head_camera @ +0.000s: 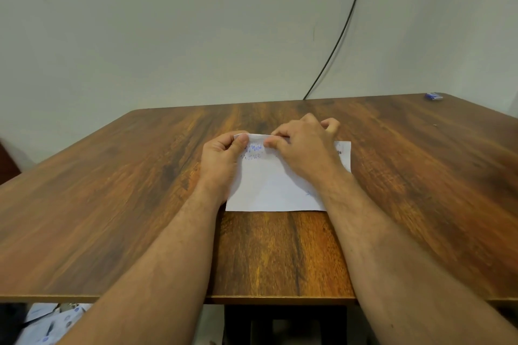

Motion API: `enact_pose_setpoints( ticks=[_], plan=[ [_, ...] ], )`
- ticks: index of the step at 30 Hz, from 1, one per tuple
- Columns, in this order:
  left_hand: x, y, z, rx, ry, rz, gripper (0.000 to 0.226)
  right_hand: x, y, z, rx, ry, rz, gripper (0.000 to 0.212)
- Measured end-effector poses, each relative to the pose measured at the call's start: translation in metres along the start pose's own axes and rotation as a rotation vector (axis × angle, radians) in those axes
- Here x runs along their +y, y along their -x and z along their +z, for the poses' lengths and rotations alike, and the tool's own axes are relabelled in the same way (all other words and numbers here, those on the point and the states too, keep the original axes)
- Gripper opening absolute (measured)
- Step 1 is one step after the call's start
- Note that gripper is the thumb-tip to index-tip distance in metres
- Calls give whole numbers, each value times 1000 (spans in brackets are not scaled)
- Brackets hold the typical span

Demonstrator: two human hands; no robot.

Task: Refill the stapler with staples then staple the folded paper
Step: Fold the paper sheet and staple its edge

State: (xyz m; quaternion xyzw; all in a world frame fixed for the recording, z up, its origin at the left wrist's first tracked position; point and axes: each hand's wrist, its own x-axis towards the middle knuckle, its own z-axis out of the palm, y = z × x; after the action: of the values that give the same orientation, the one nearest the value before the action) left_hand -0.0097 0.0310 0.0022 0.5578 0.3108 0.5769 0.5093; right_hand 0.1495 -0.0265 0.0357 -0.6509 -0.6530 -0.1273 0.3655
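Your left hand (224,152) has its grip pinched on the far left corner of the paper (276,190), thumb on top and fingers curled underneath, lifting that edge a little off the worktop (112,190). Your right hand (304,145) sits just beside it, fingers curled down, thumb and forefinger pinching the same far edge where it rolls over toward you; its outer fingers are tucked behind, above the wood. The two grips are close together, nearly touching along that raised edge.

The paper is a white sheet lying near the middle of the worktop, its near edge flat on the wood and square to you, its right corner poking out past your right wrist. Blue handwriting shows on it between your two thumbs, too blurred to read, and there are a few dark marks near its right edge.

Both your forearms reach in from the near edge of the worktop, bare.

Far off at the back right corner of the worktop lies a small blue and white object (434,96), well apart from the paper; you cannot tell what it is. A black cable (346,25) runs down the pale wall (168,22) and drops behind the worktop's far edge.
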Motion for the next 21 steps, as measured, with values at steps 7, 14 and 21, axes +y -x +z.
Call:
enact_pose_setpoints(
  ticks=[7, 14, 21],
  plan=[
    [2, -1, -3, 58, -11, -42, 13, 12, 5, -15, 23, -50, 91, 24],
    [1, -2, -2, 88, 50, -48, 17, 13, 2, -11, 110, -210, 187, 14],
    [1, -3, -3, 120, 58, -70, 18, 23, -1, -11, 207, -309, 366, 18]
  ],
)
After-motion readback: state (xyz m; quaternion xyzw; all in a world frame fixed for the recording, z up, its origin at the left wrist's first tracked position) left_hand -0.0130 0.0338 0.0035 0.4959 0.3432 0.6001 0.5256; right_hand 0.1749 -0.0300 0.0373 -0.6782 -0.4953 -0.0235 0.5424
